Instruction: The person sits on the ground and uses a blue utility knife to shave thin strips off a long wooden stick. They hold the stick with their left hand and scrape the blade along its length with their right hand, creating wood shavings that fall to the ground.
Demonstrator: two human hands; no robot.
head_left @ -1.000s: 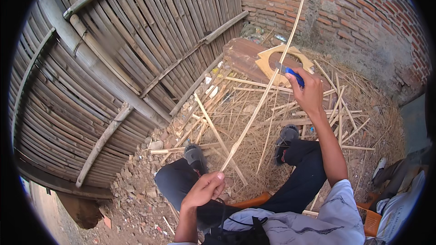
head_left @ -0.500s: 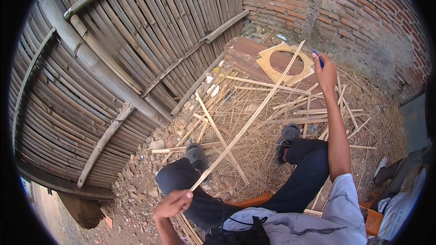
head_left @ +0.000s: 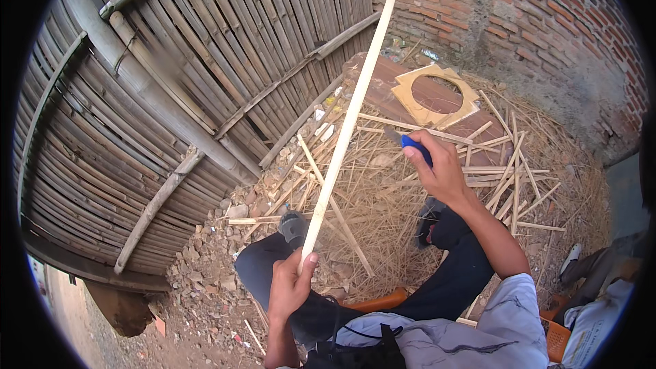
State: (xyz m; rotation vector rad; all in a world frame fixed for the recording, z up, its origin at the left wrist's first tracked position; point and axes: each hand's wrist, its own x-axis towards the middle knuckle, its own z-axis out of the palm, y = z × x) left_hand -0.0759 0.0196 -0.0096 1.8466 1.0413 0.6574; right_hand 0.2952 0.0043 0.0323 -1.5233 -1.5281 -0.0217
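My left hand is closed round the lower end of a long pale bamboo strip, which slants upward and away from me over the ground. In my right hand is a knife with a blue handle. Its short grey blade points left toward the strip, with a gap between them. Below the hands, my dark-trousered legs are bent and spread. Straw-like shavings and more cut strips lie between and beyond my feet.
Slatted bamboo fencing rises at the left, and a brick wall at the back right. A square board with a round hole rests on a brown panel. Another person's shoe and an orange basket are at the right.
The strip has swung more upright and nearer, its broad face showing. My left hand has risen. My right hand with the knife has come back toward me and left, away from the strip's far end.
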